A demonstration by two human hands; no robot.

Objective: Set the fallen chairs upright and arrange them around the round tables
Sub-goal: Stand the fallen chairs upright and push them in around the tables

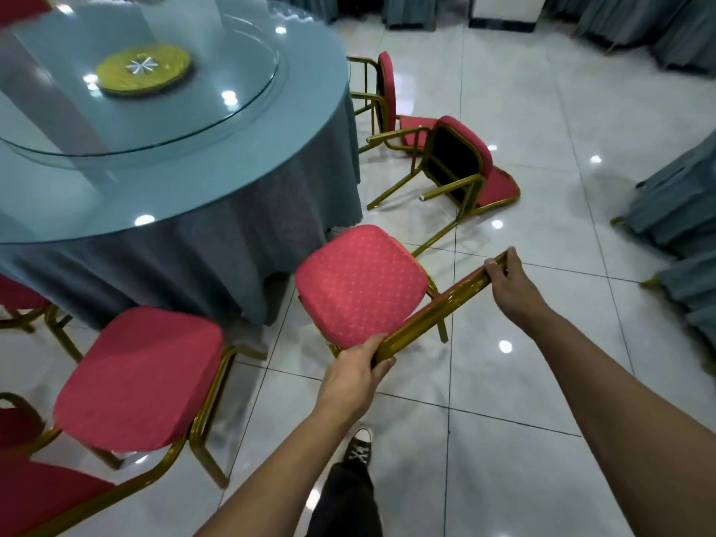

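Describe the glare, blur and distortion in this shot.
Head view: ceiling lights throw bright spots on the glossy floor and the glass table; wide-angle lens bends the tile lines and stretches both forearms at the edges; the near chair at left is slightly motion-blurred, while the held chair, left hand and right hand stay fairly sharp.

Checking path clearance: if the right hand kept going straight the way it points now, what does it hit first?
Likely the fallen chair lying on the floor beyond it. The right hand grips the top rail of the held chair and points up-frame, toward that chair's gold legs. Depth is unclear, so it might pass above them.
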